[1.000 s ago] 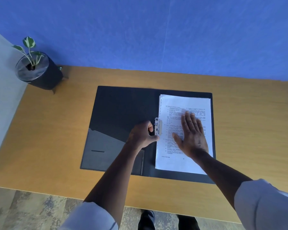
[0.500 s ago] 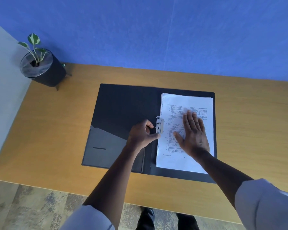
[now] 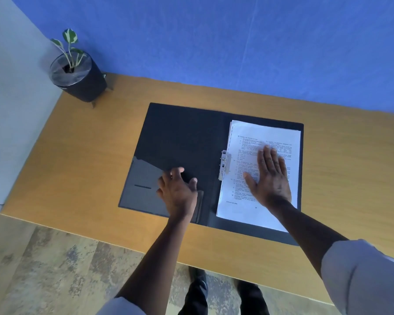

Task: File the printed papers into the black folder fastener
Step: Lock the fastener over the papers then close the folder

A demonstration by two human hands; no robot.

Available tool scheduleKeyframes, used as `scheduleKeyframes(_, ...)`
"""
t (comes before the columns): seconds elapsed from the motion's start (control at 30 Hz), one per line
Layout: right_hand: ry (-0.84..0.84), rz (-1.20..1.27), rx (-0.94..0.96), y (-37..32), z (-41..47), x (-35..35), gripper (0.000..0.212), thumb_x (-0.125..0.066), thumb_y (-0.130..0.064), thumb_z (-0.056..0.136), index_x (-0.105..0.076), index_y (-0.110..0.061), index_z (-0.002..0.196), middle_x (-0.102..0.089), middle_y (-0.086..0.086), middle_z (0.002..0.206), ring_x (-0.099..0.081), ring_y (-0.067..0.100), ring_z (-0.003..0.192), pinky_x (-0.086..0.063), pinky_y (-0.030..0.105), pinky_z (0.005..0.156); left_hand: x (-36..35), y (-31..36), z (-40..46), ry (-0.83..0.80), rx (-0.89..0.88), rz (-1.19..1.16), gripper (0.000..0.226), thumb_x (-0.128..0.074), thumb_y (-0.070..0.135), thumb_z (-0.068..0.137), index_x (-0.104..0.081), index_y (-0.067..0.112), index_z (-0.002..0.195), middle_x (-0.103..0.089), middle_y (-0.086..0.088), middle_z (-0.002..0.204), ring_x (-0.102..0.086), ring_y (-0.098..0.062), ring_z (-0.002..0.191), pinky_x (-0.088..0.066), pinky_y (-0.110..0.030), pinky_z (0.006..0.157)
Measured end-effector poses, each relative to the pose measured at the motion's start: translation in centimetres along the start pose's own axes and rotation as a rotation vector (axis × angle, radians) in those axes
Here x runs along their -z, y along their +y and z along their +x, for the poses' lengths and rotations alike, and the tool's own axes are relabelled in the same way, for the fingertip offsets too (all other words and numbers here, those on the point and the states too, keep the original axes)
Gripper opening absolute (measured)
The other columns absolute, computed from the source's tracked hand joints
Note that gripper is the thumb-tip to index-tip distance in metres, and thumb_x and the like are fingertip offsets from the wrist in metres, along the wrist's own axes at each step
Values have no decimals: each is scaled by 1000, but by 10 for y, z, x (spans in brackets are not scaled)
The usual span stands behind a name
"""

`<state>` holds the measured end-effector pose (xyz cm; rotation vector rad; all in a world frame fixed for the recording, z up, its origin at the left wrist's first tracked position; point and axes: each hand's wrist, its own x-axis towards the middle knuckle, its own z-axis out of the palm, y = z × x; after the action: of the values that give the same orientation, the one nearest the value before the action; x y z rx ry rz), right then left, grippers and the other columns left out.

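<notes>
Black folder (image 3: 182,142), open on bench (image 3: 89,160). Left hand (image 3: 179,193): off metal fastener (image 3: 224,164), now over left cover, grip apart. Right hand (image 3: 271,180): flat, grip apart, pinning printed papers (image 3: 248,137). Papers likely clamped; closing remains.

Wooden table (image 3: 341,178) — open black folder (image 3: 187,137); potted plant (image 3: 77,76)
</notes>
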<state>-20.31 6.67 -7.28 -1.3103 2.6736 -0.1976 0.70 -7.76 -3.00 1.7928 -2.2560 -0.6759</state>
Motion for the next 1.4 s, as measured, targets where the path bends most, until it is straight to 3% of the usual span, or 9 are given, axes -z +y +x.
scheduleKeyframes(0.3, -13, -12, -1, 0, 0, -1, 84, -24, -63, 99, 0, -10, 161, 3, 10, 170, 6, 26, 156, -7, 46, 127, 17, -8, -21, 116, 482, -206, 60, -70, 27, 79, -40, 17, 131, -27, -14, 152, -32, -40, 132, -36, -59, 97)
scheduleKeyframes(0.67, -22, -10, -5, 1, 0, 0, 84, -27, -61, 101, 4, -11, 160, 7, 9, 169, 10, 25, 156, -5, 45, 127, 52, -28, 6, 300, 986, -646, 62, -63, 32, 87, -33, 17, 140, -33, -17, 144, -39, -41, 125, -45, -53, 101)
scheduleKeyframes(0.87, -19, -9, -12, 1, 0, 0, 84, -29, -61, 101, 3, -10, 160, 7, 9, 169, 10, 24, 156, -3, 44, 127, 69, -49, 16, 364, 1060, -750, 62, -55, 48, 90, -30, 26, 142, -34, -14, 140, -48, -36, 113, -54, -53, 87)
scheduleKeyframes(0.93, -14, -1, -12, 0, 0, 0, 84, -30, -60, 100, 2, -10, 160, 6, 9, 169, 9, 25, 156, -3, 44, 127, 77, -61, 25, 376, 1041, -881, 54, -53, 49, 91, -40, 19, 134, -49, -12, 128, -59, -30, 98, -57, -45, 74)
scheduleKeyframes(1.0, -11, 5, -14, 0, 1, 0, 85, -31, -60, 100, 1, -10, 160, 5, 10, 169, 8, 25, 156, -3, 44, 127, 87, -72, 34, 291, 954, -915, 33, -52, 45, 95, -56, 13, 103, -63, -4, 101, -63, -18, 75, -51, -30, 58)
scheduleKeyframes(1.13, -16, -5, -12, 0, 1, 0, 85, -29, -61, 100, 2, -10, 160, 6, 9, 169, 10, 24, 156, -3, 44, 127, 110, -80, 57, 139, 770, -455, 30, -55, 36, 91, -51, 16, 69, -57, -2, 74, -50, -17, 60, -39, -29, 53)
scheduleKeyframes(1.2, -19, -6, -10, 0, 1, 1, 84, -25, -63, 100, 3, -11, 160, 7, 9, 169, 10, 24, 156, -4, 44, 127, 121, -76, 66, 75, 674, -312, 33, -54, 38, 92, -59, 10, 74, -58, -3, 72, -50, -20, 61, -40, -32, 56)
scheduleKeyframes(1.33, -25, 3, -6, 0, 1, 2, 84, -20, -64, 99, 4, -12, 160, 9, 8, 169, 12, 23, 156, -3, 44, 127, 137, -65, 76, 28, 389, -182, 41, -49, 38, 97, -72, 4, 104, -72, -15, 105, -62, -32, 84, -40, -32, 57)
scheduleKeyframes(1.4, -29, 6, -10, 0, 1, 3, 85, -20, -64, 99, 5, -12, 160, 9, 8, 169, 12, 23, 156, -3, 44, 127, 143, -54, 78, 26, 288, -164, 38, -47, 33, 99, -71, 6, 111, -72, -16, 112, -61, -26, 78, -43, -33, 55)
